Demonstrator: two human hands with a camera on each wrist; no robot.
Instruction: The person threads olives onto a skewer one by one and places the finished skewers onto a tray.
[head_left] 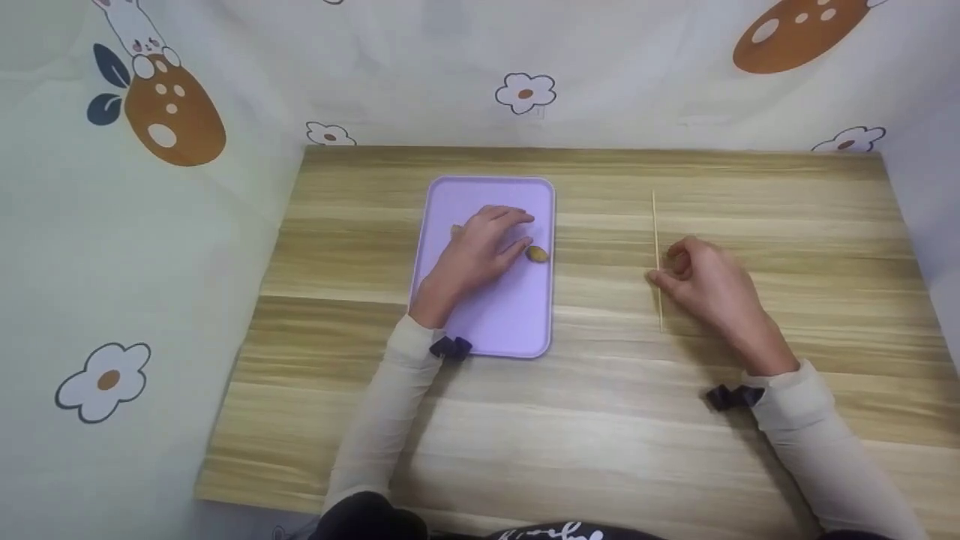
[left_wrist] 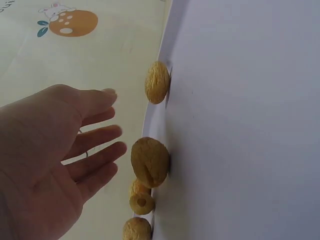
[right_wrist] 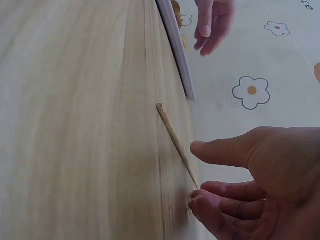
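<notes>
A thin bamboo skewer (head_left: 656, 225) lies lengthwise on the table, right of a light purple tray (head_left: 506, 330). My right hand (head_left: 712, 289) is at the skewer's right side. Its thumb and curled fingers are apart around the stick, and in the right wrist view the skewer (right_wrist: 172, 134) lies flat on the wood. Over the tray hovers my left hand (head_left: 480, 251), fingers loosely bent with nothing in them. A wrinkled yellow-brown fruit (head_left: 537, 254), like a dried date, sits by its thumb. Several such fruits, including a large one (left_wrist: 150, 162), show in the left wrist view; one has a hole.
The wood-grain table (head_left: 600, 427) runs back to a pale printed cloth (head_left: 420, 82) with flowers and orange fruit shapes. More of this cloth hangs at the left and right sides. A dark clip (head_left: 450, 347) is on the left cuff, another (head_left: 733, 397) on the right.
</notes>
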